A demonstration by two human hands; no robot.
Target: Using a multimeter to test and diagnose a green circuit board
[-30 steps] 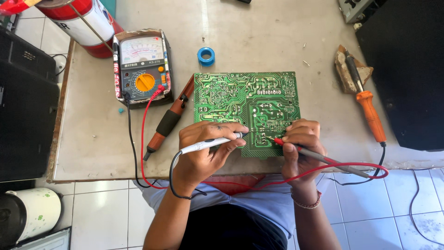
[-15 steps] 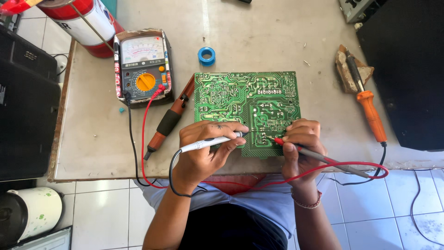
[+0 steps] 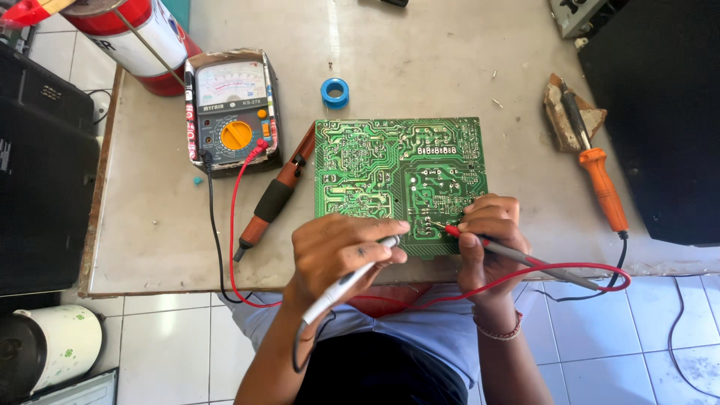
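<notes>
The left hand [image 3: 337, 251] is closed around a white probe [image 3: 352, 276], and the right hand [image 3: 487, 236] pinches a red probe [image 3: 480, 240]; both tips touch the green circuit board [image 3: 401, 176] lying on the bench [image 3: 450, 60] beside the multimeter [image 3: 231, 109].

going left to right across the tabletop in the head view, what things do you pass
analog multimeter → brown-handled tool → blue tape roll → green circuit board → orange-handled soldering iron
</notes>
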